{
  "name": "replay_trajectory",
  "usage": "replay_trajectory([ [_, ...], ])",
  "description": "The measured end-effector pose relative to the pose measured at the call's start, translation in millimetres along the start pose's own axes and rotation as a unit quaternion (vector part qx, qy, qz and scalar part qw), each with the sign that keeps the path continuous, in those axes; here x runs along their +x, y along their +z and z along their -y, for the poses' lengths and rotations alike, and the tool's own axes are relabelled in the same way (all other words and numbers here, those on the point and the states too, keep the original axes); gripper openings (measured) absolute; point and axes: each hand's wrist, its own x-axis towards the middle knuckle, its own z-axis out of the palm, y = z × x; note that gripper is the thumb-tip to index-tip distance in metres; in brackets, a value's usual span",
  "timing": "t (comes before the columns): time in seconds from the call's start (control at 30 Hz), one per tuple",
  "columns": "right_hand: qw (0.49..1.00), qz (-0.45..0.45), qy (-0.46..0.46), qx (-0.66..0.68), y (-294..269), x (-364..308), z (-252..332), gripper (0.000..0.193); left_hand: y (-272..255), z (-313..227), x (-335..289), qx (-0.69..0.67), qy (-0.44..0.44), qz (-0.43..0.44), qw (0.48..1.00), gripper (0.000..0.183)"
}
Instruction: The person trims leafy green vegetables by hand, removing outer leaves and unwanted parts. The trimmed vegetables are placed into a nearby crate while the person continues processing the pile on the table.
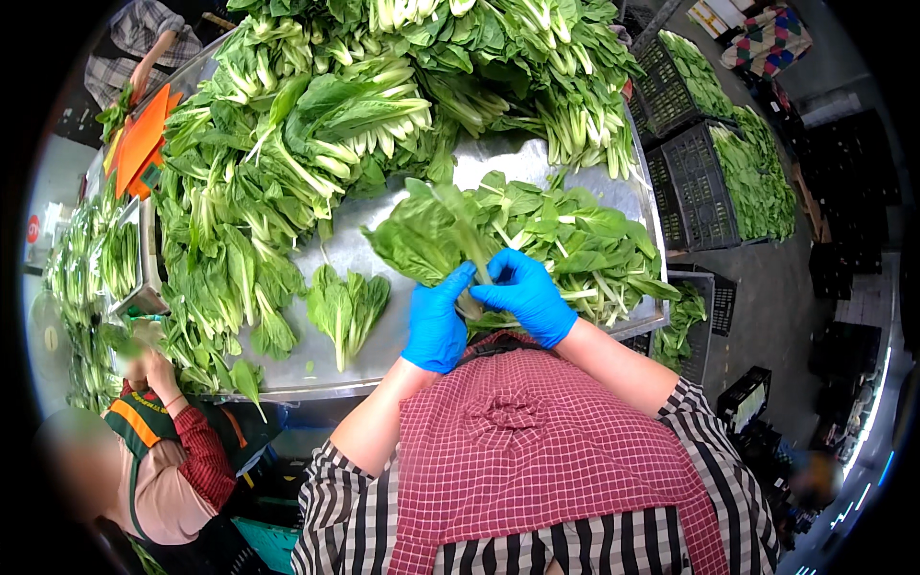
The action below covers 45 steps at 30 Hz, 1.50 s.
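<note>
Both of my hands wear blue gloves and meet in front of my chest over the near edge of the metal table. My left hand is closed round the base of a bok choy, whose broad green leaves point away from me. Pinched in my right hand is one of its pale stalks, at the right side of the head. The base of the plant is partly hidden by my fingers. A single bok choy head lies on the table left of my hands. To the right is a pile of loose leaves.
A large heap of bok choy covers the far and left table. Black crates of greens stand at the right, with another crate by the table's corner. Co-workers are at the lower left and upper left. An orange sheet lies upper left.
</note>
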Motion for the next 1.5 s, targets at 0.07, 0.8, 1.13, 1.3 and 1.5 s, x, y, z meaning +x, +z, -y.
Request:
replay_trajectory([
  [0.07, 0.998, 0.016, -0.010, -0.058, 4, -4, -1, 0.018, -16, 6, 4, -0.012, -0.002, 0.006, 1.000, 0.028],
  [0.8, 0.905, 0.050, -0.203, -0.370, 24, -3, 4, 0.026, -39, 11, 6, -0.132, 0.017, -0.032, 0.991, 0.027],
  [1.13, 0.914, 0.180, -0.216, -0.293, 11, -9, 2, 0.013, -71, 6, 28, -0.154, -0.063, -0.067, 0.984, 0.027],
  [1.3, 0.978, 0.048, 0.162, -0.120, -10, 9, -17, 0.021, -65, -7, 18, -0.158, -0.047, -0.052, 0.985, 0.027],
  [1.5, 0.846, 0.080, -0.132, -0.510, 15, 17, -5, 0.040, -73, -9, 4, -0.163, -0.063, -0.048, 0.983, 0.031],
])
